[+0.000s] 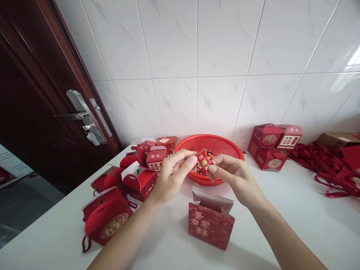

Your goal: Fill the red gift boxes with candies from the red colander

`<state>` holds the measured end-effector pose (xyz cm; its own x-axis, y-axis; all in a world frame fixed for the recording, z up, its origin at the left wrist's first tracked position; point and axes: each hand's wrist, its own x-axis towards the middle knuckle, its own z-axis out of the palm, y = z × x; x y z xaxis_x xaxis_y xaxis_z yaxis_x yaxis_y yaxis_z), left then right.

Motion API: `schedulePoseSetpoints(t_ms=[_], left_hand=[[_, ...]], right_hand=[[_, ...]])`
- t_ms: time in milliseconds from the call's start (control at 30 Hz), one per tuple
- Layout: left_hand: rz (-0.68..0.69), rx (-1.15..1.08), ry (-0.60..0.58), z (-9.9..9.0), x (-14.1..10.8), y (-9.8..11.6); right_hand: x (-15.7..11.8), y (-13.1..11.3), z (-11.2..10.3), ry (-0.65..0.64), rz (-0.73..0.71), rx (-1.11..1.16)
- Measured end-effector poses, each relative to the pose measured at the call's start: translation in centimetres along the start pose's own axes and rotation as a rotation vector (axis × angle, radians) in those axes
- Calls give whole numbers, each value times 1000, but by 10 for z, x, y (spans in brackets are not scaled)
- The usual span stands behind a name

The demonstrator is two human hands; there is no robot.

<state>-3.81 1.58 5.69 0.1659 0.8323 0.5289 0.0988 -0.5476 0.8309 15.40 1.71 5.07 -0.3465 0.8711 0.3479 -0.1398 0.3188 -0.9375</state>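
Between my two hands, over the front of a red plastic basket, is a small red wrapped candy with gold print. My left hand pinches it from the left with thumb and forefinger. The fingertips of my right hand grip its right side. More wrapped sweets lie in the basket, partly hidden by my hands. An open-topped red paper bag with pale characters stands upright on the white table, just below my hands.
Several red boxes crowd the table's left side. At the back right, red boxes are stacked by the tiled wall. Dark red ribbons and a brown cardboard box lie far right. A dark door is at left.
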Motion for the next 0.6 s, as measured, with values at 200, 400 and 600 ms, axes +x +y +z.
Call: schedulePoseSetpoints(t_ms=[200,400,600], left_hand=[[33,86,3,1,0,2],[19,154,2,1,-1,0],[0,176,-19,3,-1,2]], right_hand=[[0,1,-1,-37,17,1],[0,2,-4,-113,5,-63],[-1,0,-4,-118,-18,-91]])
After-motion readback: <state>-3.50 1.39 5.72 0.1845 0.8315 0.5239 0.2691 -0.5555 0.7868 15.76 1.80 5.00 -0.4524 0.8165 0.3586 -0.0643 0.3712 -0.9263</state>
